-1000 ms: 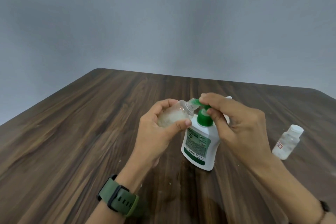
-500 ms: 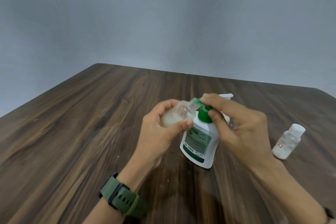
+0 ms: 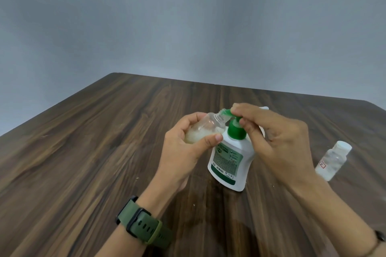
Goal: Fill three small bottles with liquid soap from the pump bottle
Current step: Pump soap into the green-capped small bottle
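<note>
A white pump bottle (image 3: 228, 162) with a green label and green pump head (image 3: 236, 129) stands on the wooden table (image 3: 104, 152). My left hand (image 3: 183, 150) grips a small clear bottle (image 3: 206, 129), tilted, its open mouth against the pump spout. Whitish soap lies in its lower part. My right hand (image 3: 275, 144) rests its fingertips on the pump head. A second small bottle (image 3: 332, 160) with a white cap stands to the right, apart from both hands. Something white (image 3: 264, 108) shows just behind my right hand; I cannot tell what it is.
The dark wood table reaches a grey wall at the back. A green watch (image 3: 144, 225) sits on my left wrist. A few small pale specks (image 3: 136, 178) lie on the table left of the pump bottle.
The pump head has come up a little under my right fingers. The small bottle stays at the spout in my left hand. The view has shifted slightly.
</note>
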`<control>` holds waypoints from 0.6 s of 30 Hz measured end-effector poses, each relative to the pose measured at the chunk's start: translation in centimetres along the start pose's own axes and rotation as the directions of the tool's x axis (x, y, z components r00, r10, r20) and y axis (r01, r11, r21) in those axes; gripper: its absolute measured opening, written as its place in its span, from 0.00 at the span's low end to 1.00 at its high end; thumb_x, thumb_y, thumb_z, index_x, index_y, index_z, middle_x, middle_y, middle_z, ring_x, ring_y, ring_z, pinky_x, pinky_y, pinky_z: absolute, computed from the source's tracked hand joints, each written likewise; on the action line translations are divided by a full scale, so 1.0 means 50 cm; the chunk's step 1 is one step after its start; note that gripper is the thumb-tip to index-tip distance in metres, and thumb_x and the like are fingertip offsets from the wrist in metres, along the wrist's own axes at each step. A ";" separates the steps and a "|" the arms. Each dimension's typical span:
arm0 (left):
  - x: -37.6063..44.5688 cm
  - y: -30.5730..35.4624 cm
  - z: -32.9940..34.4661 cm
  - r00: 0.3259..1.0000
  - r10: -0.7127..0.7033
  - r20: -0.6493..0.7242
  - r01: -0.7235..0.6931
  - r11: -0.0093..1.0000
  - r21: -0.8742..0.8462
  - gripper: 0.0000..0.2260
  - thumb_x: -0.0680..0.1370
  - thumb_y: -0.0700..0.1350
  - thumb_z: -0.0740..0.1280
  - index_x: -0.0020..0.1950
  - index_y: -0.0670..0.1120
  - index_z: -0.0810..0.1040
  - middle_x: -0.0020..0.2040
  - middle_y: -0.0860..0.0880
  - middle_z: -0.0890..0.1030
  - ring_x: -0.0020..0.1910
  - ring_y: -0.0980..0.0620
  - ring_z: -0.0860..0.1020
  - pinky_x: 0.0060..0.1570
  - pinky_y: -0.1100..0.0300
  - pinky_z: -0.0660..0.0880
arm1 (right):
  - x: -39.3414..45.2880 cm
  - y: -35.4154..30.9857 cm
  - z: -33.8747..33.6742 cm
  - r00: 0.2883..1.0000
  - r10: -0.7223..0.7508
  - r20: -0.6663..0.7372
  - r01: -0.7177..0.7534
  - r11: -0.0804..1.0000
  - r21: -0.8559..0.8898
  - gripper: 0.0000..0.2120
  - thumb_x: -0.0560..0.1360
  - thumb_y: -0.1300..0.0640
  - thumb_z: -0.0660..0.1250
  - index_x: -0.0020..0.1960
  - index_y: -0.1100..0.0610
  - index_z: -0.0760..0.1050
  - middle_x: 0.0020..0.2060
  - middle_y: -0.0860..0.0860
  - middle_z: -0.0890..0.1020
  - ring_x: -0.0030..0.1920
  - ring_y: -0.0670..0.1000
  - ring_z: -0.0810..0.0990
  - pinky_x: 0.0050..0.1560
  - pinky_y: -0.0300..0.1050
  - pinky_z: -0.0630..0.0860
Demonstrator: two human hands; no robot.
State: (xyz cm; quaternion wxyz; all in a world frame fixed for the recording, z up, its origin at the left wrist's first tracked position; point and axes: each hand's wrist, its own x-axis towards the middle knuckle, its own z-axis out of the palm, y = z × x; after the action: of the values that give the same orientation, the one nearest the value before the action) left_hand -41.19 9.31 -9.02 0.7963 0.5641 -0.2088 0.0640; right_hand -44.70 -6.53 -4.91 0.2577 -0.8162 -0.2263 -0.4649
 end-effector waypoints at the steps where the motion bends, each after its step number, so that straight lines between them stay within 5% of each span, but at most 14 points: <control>1: 0.001 -0.001 0.001 1.000 0.004 0.003 -0.004 1.000 -0.006 0.17 0.59 0.46 0.77 0.46 0.53 0.81 0.45 0.52 0.84 0.45 0.55 0.82 0.43 0.63 0.78 | 0.001 0.001 0.001 1.000 -0.009 0.003 0.009 1.000 -0.013 0.10 0.70 0.69 0.67 0.50 0.62 0.81 0.48 0.49 0.81 0.53 0.45 0.77 0.55 0.31 0.73; 18: -0.002 -0.009 0.007 1.000 -0.022 -0.019 0.021 0.999 -0.035 0.18 0.59 0.45 0.77 0.47 0.51 0.81 0.46 0.51 0.84 0.46 0.54 0.82 0.43 0.62 0.78 | -0.003 0.006 0.004 1.000 0.012 0.013 -0.012 1.000 0.000 0.10 0.70 0.67 0.66 0.50 0.61 0.81 0.50 0.48 0.80 0.54 0.45 0.77 0.55 0.34 0.74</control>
State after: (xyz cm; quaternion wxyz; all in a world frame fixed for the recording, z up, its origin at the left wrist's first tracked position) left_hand -41.23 8.86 -9.37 0.8086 0.5518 -0.1960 0.0572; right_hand -44.47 -6.63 -5.22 0.2590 -0.8206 -0.2229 -0.4582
